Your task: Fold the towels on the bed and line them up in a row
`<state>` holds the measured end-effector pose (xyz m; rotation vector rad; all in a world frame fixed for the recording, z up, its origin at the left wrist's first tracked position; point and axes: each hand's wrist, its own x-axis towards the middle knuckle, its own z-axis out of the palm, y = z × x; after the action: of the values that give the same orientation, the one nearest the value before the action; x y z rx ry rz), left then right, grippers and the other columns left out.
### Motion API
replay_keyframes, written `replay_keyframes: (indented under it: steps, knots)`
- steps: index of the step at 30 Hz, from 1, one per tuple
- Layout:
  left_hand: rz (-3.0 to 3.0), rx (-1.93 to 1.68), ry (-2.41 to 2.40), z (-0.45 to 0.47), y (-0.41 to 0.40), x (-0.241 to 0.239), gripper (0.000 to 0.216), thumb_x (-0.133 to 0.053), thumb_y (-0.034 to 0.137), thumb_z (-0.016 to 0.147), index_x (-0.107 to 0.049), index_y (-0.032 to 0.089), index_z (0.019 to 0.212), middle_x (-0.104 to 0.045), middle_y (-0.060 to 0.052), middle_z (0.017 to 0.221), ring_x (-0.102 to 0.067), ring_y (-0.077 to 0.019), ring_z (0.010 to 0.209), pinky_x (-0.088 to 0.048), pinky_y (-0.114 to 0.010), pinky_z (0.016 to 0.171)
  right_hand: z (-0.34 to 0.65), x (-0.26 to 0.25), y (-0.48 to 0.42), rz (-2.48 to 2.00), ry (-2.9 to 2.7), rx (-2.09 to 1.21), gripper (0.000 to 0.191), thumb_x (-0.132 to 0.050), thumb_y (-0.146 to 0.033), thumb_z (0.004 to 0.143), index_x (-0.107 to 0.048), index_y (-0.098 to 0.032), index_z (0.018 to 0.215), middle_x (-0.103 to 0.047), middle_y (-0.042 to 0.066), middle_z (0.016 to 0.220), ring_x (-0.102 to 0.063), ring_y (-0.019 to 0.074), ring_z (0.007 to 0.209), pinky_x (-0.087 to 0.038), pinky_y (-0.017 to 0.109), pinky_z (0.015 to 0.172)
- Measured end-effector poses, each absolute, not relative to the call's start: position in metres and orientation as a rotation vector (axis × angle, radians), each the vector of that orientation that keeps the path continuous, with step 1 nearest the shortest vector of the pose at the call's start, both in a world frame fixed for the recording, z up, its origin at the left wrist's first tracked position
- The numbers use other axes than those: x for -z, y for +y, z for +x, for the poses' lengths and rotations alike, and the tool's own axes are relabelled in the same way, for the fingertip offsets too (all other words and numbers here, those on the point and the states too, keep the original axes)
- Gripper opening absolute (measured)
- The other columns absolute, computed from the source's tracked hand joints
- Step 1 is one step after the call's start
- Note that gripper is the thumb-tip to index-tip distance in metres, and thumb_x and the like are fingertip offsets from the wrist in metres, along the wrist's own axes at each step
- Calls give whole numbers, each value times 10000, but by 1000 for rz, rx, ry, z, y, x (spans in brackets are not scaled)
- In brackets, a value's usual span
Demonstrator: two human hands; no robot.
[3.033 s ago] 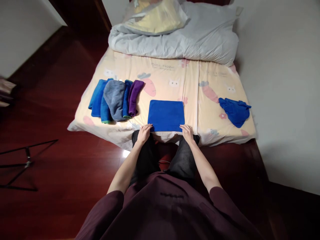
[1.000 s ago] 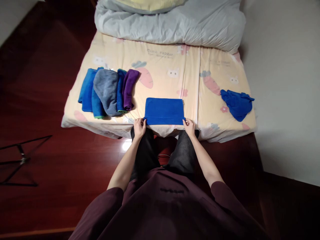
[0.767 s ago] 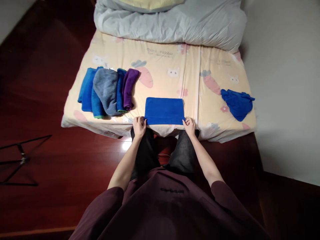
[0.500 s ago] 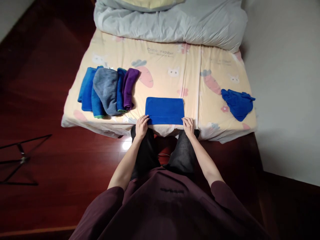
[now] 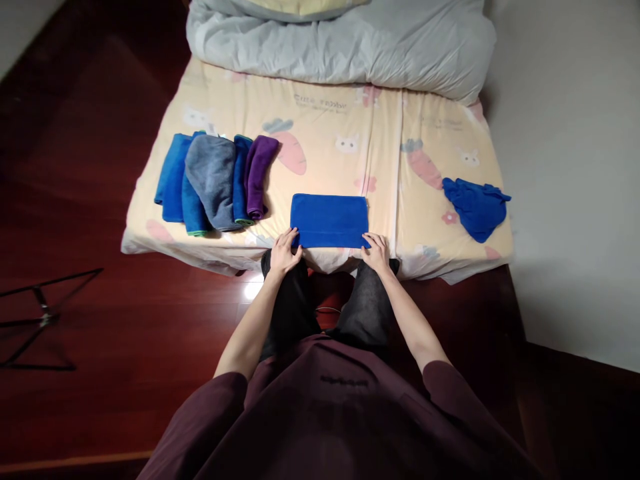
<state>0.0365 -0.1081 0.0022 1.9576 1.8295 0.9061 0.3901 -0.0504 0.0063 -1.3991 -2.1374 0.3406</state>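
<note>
A blue towel (image 5: 329, 217) lies flat as a neat folded rectangle at the bed's near edge, right in front of me. My left hand (image 5: 285, 253) rests at its near left corner, fingertips on the cloth and the thumb spread away from them. At the near right corner, my right hand (image 5: 377, 252) touches the towel the same way, its thumb apart from the fingers. Neither hand is closed round the cloth.
To the left lies a row of rolled or folded towels: several blue ones, a grey towel (image 5: 213, 177) and a purple towel (image 5: 261, 175). A crumpled blue cloth (image 5: 477, 208) sits at right. A bunched quilt (image 5: 340, 50) spans the far side; a black stand (image 5: 46, 320) is on the floor.
Both thumbs have come away from the fingers and now show at the towel's near edge. The towel has stayed in place.
</note>
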Motion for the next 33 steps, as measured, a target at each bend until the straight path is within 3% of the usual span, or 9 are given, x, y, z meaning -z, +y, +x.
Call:
replay_keyframes:
  steps: [4,11,22,28,33]
  knots:
    - [1984,-813,1855,36,-108,-2,617,-580,263,859,-515,210,1470,-492,-85,1592,-397,-275,1518,-290,-498,1276,390,-10,-51,-1431,-2166,-330,565,-600,-118,784,-679,-174,1340,-661,107,1366,-575,321,1238,-449,484,1129]
    - [1962,-875,1825,32,-107,2,598,-532,159,848,-557,217,1442,-521,-77,1569,-410,-273,1506,-331,-520,1260,393,-4,-46,-1366,-2063,-433,475,-520,-119,885,-713,-222,1307,-669,75,1380,-592,283,1263,-455,482,1149]
    - [1874,-1053,1806,27,-106,7,660,-443,17,783,-627,206,1387,-623,-71,1450,-510,-271,1366,-405,-497,1213,395,1,-42,-1317,-1982,-515,473,-478,-79,883,-725,-230,1258,-688,58,1376,-608,247,1281,-465,482,1143]
    - [1816,-1079,1829,27,-106,6,663,-438,26,778,-635,209,1384,-662,-83,1368,-536,-286,1297,-434,-488,1167,395,-1,-44,-1299,-1939,-522,427,-478,-121,916,-711,-230,1257,-707,68,1333,-610,250,1261,-478,480,1130]
    - [1728,-1040,1929,26,-106,10,448,-470,151,908,-678,209,1301,-685,-124,1198,-569,-306,1210,-466,-481,1091,394,-1,-45,-1298,-1891,-507,401,-482,-148,932,-689,-230,1265,-708,77,1302,-589,260,1263,-471,481,1137]
